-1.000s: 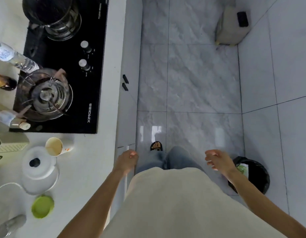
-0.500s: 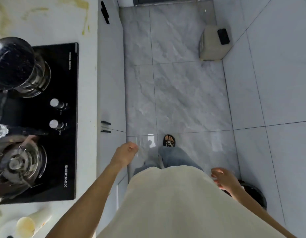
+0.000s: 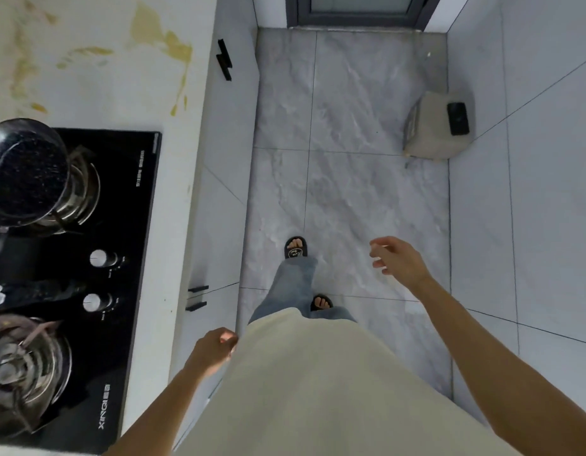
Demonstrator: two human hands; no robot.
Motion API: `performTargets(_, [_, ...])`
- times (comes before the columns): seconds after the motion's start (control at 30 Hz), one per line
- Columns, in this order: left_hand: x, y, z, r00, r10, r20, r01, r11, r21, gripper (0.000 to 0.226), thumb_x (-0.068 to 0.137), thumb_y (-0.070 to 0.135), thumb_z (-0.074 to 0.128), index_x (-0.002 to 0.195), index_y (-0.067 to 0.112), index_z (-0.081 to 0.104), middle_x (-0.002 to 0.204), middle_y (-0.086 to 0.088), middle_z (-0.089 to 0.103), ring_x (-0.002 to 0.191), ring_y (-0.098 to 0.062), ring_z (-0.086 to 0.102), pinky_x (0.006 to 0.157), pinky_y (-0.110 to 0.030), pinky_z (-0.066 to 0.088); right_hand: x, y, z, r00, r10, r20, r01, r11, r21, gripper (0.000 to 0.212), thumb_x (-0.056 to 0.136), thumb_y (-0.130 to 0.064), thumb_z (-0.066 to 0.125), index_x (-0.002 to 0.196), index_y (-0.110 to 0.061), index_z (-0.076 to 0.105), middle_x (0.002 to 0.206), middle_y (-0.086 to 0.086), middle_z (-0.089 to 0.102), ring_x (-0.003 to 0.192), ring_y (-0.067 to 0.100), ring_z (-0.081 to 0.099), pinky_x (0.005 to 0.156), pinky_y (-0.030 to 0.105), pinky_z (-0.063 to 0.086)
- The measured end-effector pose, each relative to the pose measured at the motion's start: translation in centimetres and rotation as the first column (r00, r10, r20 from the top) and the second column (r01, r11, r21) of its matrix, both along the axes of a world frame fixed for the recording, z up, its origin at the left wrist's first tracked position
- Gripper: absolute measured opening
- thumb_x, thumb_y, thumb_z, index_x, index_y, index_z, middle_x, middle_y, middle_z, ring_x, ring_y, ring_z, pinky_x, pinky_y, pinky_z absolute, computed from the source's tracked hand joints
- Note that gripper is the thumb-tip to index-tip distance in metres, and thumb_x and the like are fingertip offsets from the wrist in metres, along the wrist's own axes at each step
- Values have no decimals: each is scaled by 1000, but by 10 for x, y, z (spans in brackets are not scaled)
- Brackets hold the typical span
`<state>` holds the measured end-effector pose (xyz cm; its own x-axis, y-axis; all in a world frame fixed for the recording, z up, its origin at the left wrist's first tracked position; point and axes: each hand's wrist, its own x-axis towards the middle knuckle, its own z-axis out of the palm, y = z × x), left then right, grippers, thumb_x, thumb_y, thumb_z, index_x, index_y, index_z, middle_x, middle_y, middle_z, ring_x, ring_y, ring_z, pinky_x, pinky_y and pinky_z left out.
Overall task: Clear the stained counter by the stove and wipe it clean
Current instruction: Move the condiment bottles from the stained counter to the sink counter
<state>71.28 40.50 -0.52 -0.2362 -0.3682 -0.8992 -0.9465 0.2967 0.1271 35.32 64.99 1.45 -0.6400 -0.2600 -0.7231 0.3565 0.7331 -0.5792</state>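
A white counter [image 3: 97, 83] beyond the stove carries yellow-brown smears and streaks at the upper left. The black glass stove [image 3: 120, 258] lies along the left edge with a dark speckled pot [image 3: 25, 169] on its far burner. My left hand [image 3: 212, 348] hangs by the cabinet front, fingers curled in, holding nothing. Out over the floor to the right, my right hand [image 3: 397, 258] has its fingers loosely apart and is empty. Neither hand touches the counter.
Two silver knobs [image 3: 99, 279] sit on the stove, and the near burner [image 3: 25, 370] is bare. A beige stool-like box [image 3: 439, 130] stands on the grey tiled floor by the right wall. A dark-framed door [image 3: 357, 9] closes the far end. Black cabinet handles [image 3: 226, 60] jut out.
I have walked forward along the counter: the cups, lid and bin have slid out of view and the stained counter has come in. My right hand has swung up and forward.
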Motion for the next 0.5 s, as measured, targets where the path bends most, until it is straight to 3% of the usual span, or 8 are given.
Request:
performTargets(0.07, [-21, -17, -2, 1000, -19, 12, 19, 1000, 4, 26, 108, 33, 55, 118, 19, 75, 119, 1, 76, 99, -15, 68, 86, -25, 51, -20, -23, -1, 1000, 19, -5, -19, 1000, -6, 15, 102, -29, 62, 112, -24, 71, 98, -3, 76, 80, 16, 73, 70, 27, 55])
performTargets(0.2, [-87, -62, 1, 999, 51, -15, -50, 998, 26, 27, 107, 27, 55, 112, 10, 76, 110, -10, 78, 106, -28, 73, 89, -34, 56, -46, -46, -11, 999, 29, 31, -31, 997, 67, 18, 105, -29, 60, 117, -20, 69, 104, 2, 75, 85, 20, 73, 69, 25, 53])
performTargets(0.33, [-172, -112, 11, 994, 92, -55, -90, 996, 27, 40, 110, 34, 52, 138, 8, 64, 137, -15, 69, 127, -35, 67, 115, -47, 50, -63, -46, -26, 997, -2, 80, -12, 984, 175, 19, 105, -25, 59, 118, -14, 69, 102, 8, 74, 82, 24, 71, 70, 28, 52])
performTargets(0.5, [-280, -162, 18, 974, 101, -201, -97, 995, 32, 43, 109, 40, 52, 140, 12, 63, 139, -11, 68, 124, -33, 67, 115, -45, 50, -84, -21, -31, 977, -139, 164, 83, 948, 306, 14, 101, -17, 61, 107, -13, 73, 89, 10, 74, 71, 25, 65, 65, 30, 47])
